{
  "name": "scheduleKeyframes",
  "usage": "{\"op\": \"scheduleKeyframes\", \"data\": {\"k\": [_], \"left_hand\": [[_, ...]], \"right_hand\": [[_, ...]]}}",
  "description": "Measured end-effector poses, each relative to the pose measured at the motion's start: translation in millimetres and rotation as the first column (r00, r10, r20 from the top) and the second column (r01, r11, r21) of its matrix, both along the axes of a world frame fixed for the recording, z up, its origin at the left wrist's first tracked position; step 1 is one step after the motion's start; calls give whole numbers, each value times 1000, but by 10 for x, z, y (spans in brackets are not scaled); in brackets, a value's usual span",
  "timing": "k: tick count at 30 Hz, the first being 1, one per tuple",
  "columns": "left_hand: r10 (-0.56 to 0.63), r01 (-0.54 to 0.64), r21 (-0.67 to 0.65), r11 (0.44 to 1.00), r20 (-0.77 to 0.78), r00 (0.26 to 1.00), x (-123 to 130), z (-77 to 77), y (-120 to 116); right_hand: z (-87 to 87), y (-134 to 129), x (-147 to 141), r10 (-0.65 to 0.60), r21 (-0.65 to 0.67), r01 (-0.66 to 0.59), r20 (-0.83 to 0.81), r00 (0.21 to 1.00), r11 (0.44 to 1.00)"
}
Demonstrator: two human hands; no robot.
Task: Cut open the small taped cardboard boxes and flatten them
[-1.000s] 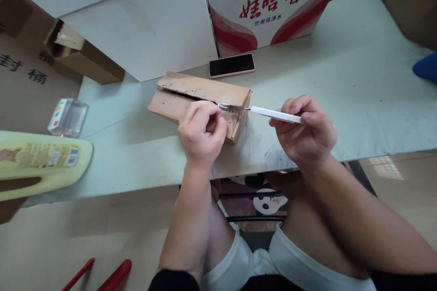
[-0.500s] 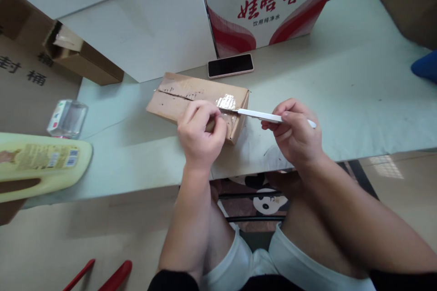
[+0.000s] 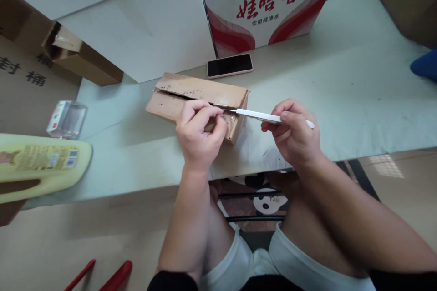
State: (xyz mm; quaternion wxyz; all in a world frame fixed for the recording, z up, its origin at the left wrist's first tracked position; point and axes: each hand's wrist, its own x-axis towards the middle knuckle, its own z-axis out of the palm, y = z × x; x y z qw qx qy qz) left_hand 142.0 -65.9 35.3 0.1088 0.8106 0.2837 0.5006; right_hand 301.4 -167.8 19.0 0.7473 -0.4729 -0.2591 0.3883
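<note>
A brown cardboard box lies on the pale table covering, with a dark gap along the seam between its top flaps. My left hand is closed at the seam, its thumb and forefinger pinched together; what they grip is too small to make out. In my right hand is a slim white cutter, held near its rear end. The cutter's thin tip points left and reaches the seam near the box's right end, close to my left fingertips.
Behind the box lies a phone, in front of a white and red carton. A clear container and a yellow bottle are at the left. Something blue is at the right edge.
The gap between the box flaps has widened, and the shiny tape patch near its right end looks smaller. Both hands have barely moved.
</note>
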Motion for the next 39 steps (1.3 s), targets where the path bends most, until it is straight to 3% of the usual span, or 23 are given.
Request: {"op": "scheduleKeyframes", "data": {"k": [5,10,20,26,30,39], "left_hand": [[21,-22,-28,999,-18,1000,-12,-23,-7],[22,-24,-58,998,-23,999,-16,-16,-4],[14,-16,23,1000,76,997,48,26,-10],[63,-65,78,995,21,998,58,36,-31],[126,-124,113,986,-7,992,68,-5,-34],[176,-175,16,984,-6,984,81,-27,-58]], "right_hand": [[8,-5,57,-51,95,66,-159,986,993],[9,-12,108,-51,85,77,-274,960,993],[11,-5,28,-10,103,39,-270,963,994],[29,-4,12,-10,101,41,-289,957,994],[18,11,-6,-58,56,74,-243,968,996],[-44,-14,-150,-74,1,74,23,997,997]]}}
